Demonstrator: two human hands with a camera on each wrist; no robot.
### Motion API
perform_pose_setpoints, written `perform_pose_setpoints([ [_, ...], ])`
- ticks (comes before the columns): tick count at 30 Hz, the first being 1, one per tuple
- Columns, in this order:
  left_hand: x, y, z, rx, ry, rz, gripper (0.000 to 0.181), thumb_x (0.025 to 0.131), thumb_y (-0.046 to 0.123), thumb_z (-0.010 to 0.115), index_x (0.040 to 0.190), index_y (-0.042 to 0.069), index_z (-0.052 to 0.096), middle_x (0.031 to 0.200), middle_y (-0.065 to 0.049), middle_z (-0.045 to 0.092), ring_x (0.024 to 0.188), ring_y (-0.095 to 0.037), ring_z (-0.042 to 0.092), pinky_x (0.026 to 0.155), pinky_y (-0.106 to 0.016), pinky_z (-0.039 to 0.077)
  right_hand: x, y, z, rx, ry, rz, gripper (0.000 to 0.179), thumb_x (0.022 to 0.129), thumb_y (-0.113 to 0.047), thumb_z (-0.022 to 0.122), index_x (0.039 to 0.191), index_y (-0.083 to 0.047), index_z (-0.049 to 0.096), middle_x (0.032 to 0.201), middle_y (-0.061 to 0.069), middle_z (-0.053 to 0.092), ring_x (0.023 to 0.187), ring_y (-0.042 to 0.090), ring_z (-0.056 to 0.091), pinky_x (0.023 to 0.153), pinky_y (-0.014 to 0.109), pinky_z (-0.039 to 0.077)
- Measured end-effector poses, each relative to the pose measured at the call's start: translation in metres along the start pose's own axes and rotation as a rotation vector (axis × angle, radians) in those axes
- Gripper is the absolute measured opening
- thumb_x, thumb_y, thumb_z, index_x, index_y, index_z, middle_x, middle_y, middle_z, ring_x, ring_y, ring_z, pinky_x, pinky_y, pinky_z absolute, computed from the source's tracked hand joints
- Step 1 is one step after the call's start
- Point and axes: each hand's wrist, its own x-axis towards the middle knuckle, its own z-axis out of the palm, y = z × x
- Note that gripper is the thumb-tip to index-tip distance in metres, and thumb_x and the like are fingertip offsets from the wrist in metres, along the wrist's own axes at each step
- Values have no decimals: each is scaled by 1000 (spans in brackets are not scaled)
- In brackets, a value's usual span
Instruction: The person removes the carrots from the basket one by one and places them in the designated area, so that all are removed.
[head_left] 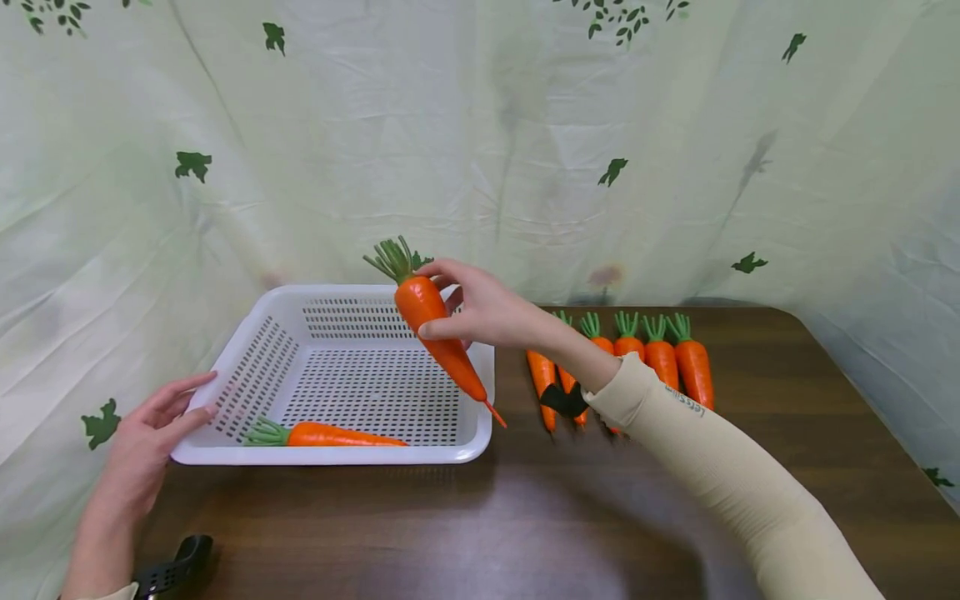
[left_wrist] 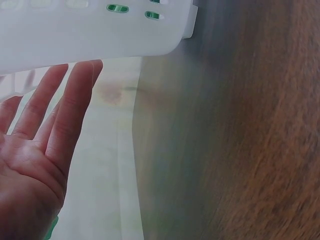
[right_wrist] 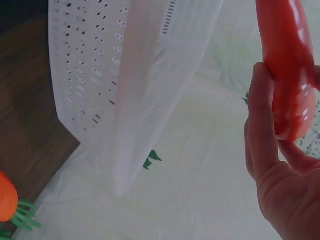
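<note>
My right hand [head_left: 487, 308] grips a carrot [head_left: 431, 321] between thumb and fingers, over the right side of a white plastic basket [head_left: 330, 456]. Its green leafy top points up and left, and its thin tip slants down past the basket's right rim. In the right wrist view the carrot [right_wrist: 287, 65] stands between the thumb and fingers. My left hand [head_left: 153, 433] is at the basket's left end, fairly straight fingers touching its edge. Another carrot [head_left: 337, 434] lies inside along the front wall, partly hidden by the rim.
Several carrots [head_left: 693, 371] lie in a row on the dark wooden table [head_left: 780, 400], right of the basket, tops away from me; my right forearm covers some. A black strap [head_left: 176, 567] is at my left wrist. A pale leaf-print curtain [head_left: 450, 150] hangs behind the table.
</note>
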Motion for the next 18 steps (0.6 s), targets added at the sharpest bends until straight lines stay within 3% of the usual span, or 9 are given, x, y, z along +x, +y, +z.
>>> perform_pose_setpoints([
  [8, 0, 0, -1, -4, 4, -10, 42, 96, 10, 63, 136, 21, 59, 108, 19, 66, 87, -2, 66, 63, -24, 57, -18, 2, -9, -42, 8, 62, 54, 83, -18, 75, 131, -21, 50, 122, 5, 53, 92, 25, 62, 59, 44, 57],
  [18, 1, 1, -1, 24, 11, -30, 43, 96, 13, 64, 138, 23, 58, 109, 22, 64, 87, -1, 66, 65, -24, 56, -43, 15, -22, -94, 64, 80, 59, 85, -19, 75, 137, -20, 47, 124, 3, 52, 93, 21, 64, 68, 38, 57],
])
